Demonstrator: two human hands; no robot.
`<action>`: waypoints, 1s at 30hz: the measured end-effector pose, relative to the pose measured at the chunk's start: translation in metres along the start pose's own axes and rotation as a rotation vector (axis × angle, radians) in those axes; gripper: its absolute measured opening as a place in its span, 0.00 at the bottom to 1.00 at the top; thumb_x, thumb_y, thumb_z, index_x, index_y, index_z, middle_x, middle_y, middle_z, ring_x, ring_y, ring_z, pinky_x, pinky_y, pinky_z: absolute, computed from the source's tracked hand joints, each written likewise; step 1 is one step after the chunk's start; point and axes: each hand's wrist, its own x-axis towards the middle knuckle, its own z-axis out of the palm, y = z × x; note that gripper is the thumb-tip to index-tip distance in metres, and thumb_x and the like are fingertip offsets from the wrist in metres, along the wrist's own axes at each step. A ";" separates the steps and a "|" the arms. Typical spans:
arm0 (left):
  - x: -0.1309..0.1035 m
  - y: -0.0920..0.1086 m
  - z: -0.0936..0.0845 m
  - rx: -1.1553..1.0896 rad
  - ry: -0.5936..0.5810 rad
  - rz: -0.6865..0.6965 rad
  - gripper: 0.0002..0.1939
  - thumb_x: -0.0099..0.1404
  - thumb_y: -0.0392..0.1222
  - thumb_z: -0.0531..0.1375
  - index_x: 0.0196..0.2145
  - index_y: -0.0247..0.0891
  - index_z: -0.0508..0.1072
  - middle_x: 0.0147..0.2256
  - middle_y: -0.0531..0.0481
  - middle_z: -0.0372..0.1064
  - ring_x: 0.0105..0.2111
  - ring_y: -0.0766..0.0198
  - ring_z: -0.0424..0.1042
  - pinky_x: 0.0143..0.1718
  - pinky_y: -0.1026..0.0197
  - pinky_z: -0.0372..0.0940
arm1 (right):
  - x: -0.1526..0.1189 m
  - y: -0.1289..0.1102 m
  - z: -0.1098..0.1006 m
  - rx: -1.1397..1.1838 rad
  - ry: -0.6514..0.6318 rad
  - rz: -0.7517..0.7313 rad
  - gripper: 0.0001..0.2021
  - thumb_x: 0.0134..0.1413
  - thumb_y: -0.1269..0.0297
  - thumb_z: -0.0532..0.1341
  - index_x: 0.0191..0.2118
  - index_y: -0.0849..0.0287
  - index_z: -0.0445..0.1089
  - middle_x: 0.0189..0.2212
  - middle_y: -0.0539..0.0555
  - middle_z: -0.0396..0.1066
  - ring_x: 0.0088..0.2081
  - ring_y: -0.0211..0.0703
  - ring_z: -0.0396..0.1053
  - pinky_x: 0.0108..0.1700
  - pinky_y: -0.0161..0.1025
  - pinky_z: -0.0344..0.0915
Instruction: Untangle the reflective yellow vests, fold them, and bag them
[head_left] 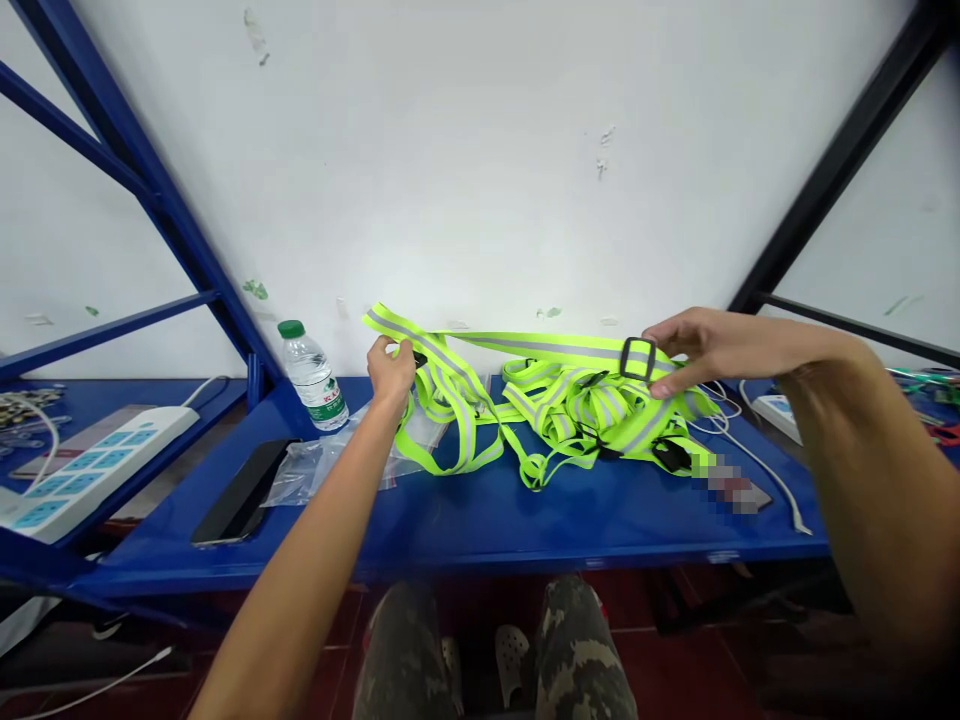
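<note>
A neon-yellow reflective strap (pixel 525 346) with a grey stripe stretches between my two hands above the blue table. My left hand (pixel 391 372) is closed on the strap's left part, where a small black piece shows beside the fingers. At the other end, my right hand (pixel 694 345) pinches the strap by a black slide buckle (pixel 637 359). Below them, a tangled heap of the same straps (pixel 592 410) lies on the table, with more black buckles in it. A loop of strap hangs from my left hand down to the tabletop.
Left of the straps are a clear plastic bag (pixel 307 470), a black phone (pixel 244 490) and a water bottle (pixel 313 380) with a green cap. A white power strip (pixel 112 465) lies far left. A white cable (pixel 780 490) runs along the right. Behind stands a white wall (pixel 480 180).
</note>
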 end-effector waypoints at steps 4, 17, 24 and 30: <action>-0.003 -0.004 0.000 0.014 -0.009 0.012 0.08 0.57 0.43 0.57 0.34 0.38 0.69 0.19 0.57 0.59 0.19 0.67 0.58 0.24 0.66 0.54 | 0.001 0.008 0.010 -0.160 0.079 0.030 0.14 0.47 0.63 0.60 0.42 0.59 0.70 0.35 0.58 0.73 0.42 0.53 0.68 0.46 0.47 0.64; 0.002 -0.017 0.003 0.042 0.056 -0.022 0.07 0.57 0.42 0.57 0.33 0.38 0.69 0.21 0.56 0.60 0.22 0.66 0.61 0.27 0.65 0.57 | -0.006 0.017 0.019 0.446 -0.441 0.184 0.18 0.40 0.65 0.70 0.41 0.61 0.73 0.35 0.56 0.73 0.37 0.44 0.70 0.40 0.41 0.65; 0.011 -0.024 -0.003 0.061 0.095 -0.036 0.05 0.57 0.41 0.56 0.32 0.38 0.68 0.22 0.55 0.62 0.23 0.65 0.62 0.29 0.64 0.58 | -0.001 0.020 0.009 -0.192 -0.605 0.160 0.16 0.40 0.58 0.70 0.36 0.61 0.73 0.32 0.57 0.73 0.34 0.47 0.69 0.36 0.43 0.63; -0.005 -0.017 -0.002 0.091 0.016 0.037 0.07 0.58 0.43 0.57 0.33 0.38 0.69 0.21 0.56 0.61 0.22 0.65 0.61 0.28 0.65 0.57 | 0.010 0.050 0.035 -0.735 0.058 0.293 0.14 0.50 0.54 0.59 0.36 0.60 0.70 0.29 0.63 0.70 0.35 0.58 0.68 0.33 0.48 0.63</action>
